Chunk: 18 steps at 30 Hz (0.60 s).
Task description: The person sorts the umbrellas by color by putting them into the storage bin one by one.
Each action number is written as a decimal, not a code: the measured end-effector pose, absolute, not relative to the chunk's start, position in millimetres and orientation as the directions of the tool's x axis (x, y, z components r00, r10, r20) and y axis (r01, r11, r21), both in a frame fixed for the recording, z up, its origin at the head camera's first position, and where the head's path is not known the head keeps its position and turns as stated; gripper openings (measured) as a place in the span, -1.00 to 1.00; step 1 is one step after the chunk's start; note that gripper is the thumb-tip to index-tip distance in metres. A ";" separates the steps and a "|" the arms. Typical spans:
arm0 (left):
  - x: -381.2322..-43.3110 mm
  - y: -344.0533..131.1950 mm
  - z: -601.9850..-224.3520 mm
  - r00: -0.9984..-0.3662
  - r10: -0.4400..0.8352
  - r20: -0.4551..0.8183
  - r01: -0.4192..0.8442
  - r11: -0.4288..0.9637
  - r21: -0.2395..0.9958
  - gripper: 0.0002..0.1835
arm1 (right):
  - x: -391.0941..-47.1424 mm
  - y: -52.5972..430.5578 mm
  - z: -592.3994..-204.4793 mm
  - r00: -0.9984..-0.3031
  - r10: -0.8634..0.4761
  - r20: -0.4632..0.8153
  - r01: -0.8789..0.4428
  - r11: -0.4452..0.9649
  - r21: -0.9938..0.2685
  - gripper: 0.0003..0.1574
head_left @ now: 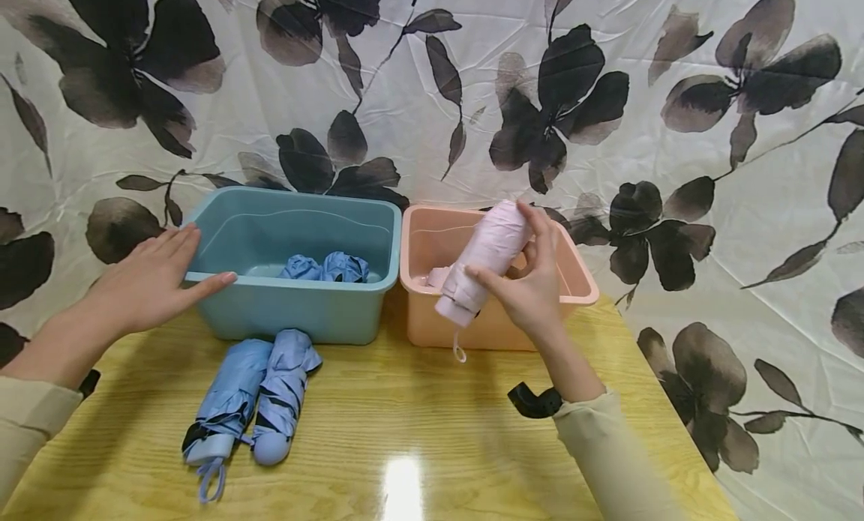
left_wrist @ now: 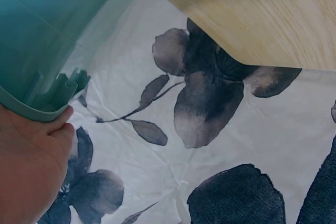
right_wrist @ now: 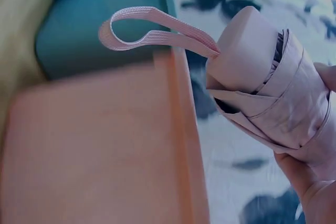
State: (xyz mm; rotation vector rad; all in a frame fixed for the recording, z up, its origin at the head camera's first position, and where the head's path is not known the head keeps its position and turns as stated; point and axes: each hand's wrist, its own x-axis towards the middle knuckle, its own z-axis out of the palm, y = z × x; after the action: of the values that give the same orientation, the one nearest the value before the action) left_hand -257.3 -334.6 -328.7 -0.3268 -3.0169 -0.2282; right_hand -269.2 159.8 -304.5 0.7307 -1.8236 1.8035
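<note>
My right hand (head_left: 533, 288) grips a folded pale pink umbrella (head_left: 486, 255) above the pink bin (head_left: 439, 322). The umbrella tilts, its handle end and wrist strap (right_wrist: 157, 38) pointing down toward me. Thumb and fingers lie on opposite sides of its cover. On the left, my left hand (head_left: 145, 281) rests with extended fingers at the left end of the blue bin (head_left: 297, 303), touching its rim in the left wrist view. Inside the blue bin are two blue bundles (head_left: 344, 267). A pale pink item (head_left: 439, 276) shows in the pink bin, partly hidden behind the held umbrella.
Two folded blue umbrellas (head_left: 232, 390) lie side by side on the wooden table (head_left: 418, 416), in front of the blue bin. Both bins stand side by side along the back. A floral cloth (head_left: 432, 79) hangs behind them, and the table's edge runs down the right.
</note>
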 end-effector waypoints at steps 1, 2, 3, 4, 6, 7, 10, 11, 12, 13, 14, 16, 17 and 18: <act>-257.1 -334.4 -328.8 -0.972 0.205 0.113 0.220 0.966 0.137 0.13 | -274.6 165.8 -301.8 -0.750 -0.025 0.661 -0.662 0.000 -0.750 0.28; -257.1 -334.0 -328.7 -0.972 0.204 0.113 0.219 0.966 0.137 0.13 | -280.0 171.8 -299.2 -0.748 -0.005 0.663 -0.663 0.011 -0.748 0.27; -257.1 -333.8 -328.7 -0.972 0.204 0.115 0.218 0.966 0.137 0.13 | -285.8 177.8 -296.5 -0.747 0.013 0.664 -0.664 0.025 -0.747 0.27; -257.1 -333.9 -328.8 -0.972 0.202 0.117 0.217 0.967 0.136 0.13 | -291.6 183.7 -293.8 -0.746 0.027 0.665 -0.663 0.048 -0.747 0.26; -257.3 -334.1 -328.9 -0.973 0.200 0.118 0.215 0.967 0.137 0.14 | -303.2 195.4 -288.4 -0.752 0.053 0.657 -0.650 0.110 -0.752 0.24; -257.2 -334.0 -328.6 -0.973 0.200 0.118 0.215 0.967 0.137 0.14 | -308.8 200.9 -286.0 -0.756 0.063 0.652 -0.638 0.152 -0.755 0.23; -256.9 -332.9 -327.2 -0.973 0.200 0.118 0.216 0.967 0.137 0.14 | -328.0 217.0 -281.9 -0.768 0.072 0.636 -0.594 0.291 -0.750 0.20; -256.5 -332.2 -326.5 -0.973 0.200 0.115 0.214 0.967 0.136 0.14 | -334.2 221.5 -281.0 -0.777 0.073 0.626 -0.570 0.340 -0.748 0.21; -256.1 -331.5 -325.6 -0.974 0.199 0.111 0.213 0.968 0.134 0.14 | -340.5 225.5 -281.0 -0.785 0.070 0.615 -0.548 0.383 -0.743 0.21; -255.8 -330.7 -324.8 -0.974 0.198 0.109 0.212 0.968 0.132 0.14 | -347.0 229.1 -281.4 -0.792 0.060 0.608 -0.531 0.422 -0.734 0.21; -255.6 -330.1 -324.2 -0.975 0.197 0.105 0.210 0.969 0.130 0.14 | -353.1 232.3 -282.2 -0.802 0.048 0.595 -0.513 0.456 -0.728 0.22; -255.2 -329.6 -323.5 -0.976 0.196 0.100 0.207 0.971 0.123 0.14 | -364.3 237.1 -285.1 -0.825 0.011 0.565 -0.476 0.524 -0.706 0.23; -255.1 -329.3 -323.5 -0.976 0.195 0.097 0.206 0.971 0.123 0.14 | -369.5 239.3 -287.4 -0.838 -0.014 0.546 -0.461 0.553 -0.694 0.23; -255.1 -329.4 -323.4 -0.976 0.197 0.094 0.207 0.971 0.122 0.14 | -374.4 241.4 -290.0 -0.849 -0.041 0.526 -0.451 0.576 -0.682 0.24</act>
State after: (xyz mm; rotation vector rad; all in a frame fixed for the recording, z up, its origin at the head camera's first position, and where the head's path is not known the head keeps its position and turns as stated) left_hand -255.1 -329.4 -323.4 -0.3118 -3.0379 -0.2010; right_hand -374.4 241.4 -290.0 0.3943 -2.3511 1.2006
